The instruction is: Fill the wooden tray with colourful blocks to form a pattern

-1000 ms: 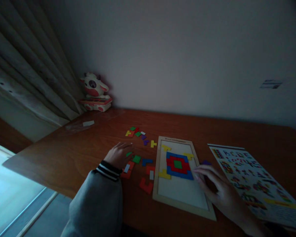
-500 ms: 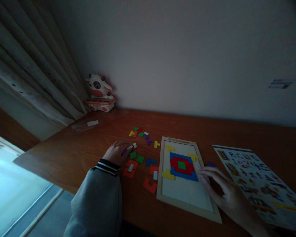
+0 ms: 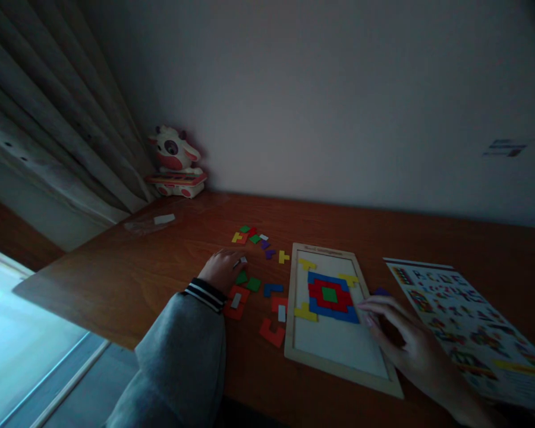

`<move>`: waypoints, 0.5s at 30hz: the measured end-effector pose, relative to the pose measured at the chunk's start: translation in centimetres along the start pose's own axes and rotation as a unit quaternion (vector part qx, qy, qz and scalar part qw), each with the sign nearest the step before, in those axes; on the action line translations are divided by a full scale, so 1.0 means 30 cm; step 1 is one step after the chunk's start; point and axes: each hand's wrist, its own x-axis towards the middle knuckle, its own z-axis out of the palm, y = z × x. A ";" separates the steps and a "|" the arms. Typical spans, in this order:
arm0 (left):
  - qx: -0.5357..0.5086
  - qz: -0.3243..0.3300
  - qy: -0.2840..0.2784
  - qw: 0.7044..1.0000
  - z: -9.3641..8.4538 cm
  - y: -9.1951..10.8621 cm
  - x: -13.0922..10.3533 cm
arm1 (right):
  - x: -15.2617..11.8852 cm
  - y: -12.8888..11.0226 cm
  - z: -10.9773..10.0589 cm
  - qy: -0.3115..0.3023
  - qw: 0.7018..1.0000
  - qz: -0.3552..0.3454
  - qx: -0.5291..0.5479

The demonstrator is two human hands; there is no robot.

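My left hand rests low over the table, its fingers reaching a small white piece and partly covering a green one; what lies under the fingers is hidden. My right hand is over the right edge of the wooden board, thumb and fingertips brought together, with whatever is between them too small to make out. On the board, a green centre is ringed by red and blue pieces, with yellow pieces around them. Loose red, blue and green pieces lie between my left hand and the board.
A printed pattern sheet lies right of the board, with a purple piece between them. A cow toy stands at the back left, near a white strip. More small pieces lie behind my left hand.
My left hand has moved right and slightly forward, now covering more of the white and green pieces. My right hand has barely moved. The view has shifted slightly.
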 end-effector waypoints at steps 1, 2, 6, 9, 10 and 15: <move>0.000 -0.003 0.003 1.000 0.000 0.000 -0.002 | 0.000 0.000 0.000 0.001 1.000 -0.001 -0.001; 0.000 -0.003 0.010 1.000 -0.001 0.002 -0.004 | 0.001 -0.001 -0.001 0.004 1.000 -0.002 -0.001; -0.001 0.028 0.045 0.999 -0.001 0.019 -0.007 | 0.004 -0.004 -0.004 0.019 1.000 -0.004 0.002; -0.022 0.084 0.049 0.995 0.009 0.050 0.024 | 0.005 -0.003 -0.003 0.008 1.000 0.002 0.004; -0.029 0.103 0.043 0.993 0.016 0.063 0.042 | 0.005 -0.003 -0.002 0.003 1.000 0.004 0.005; -0.035 0.133 -0.007 0.990 0.066 0.111 0.144 | 0.006 -0.003 0.001 0.010 1.000 0.005 0.011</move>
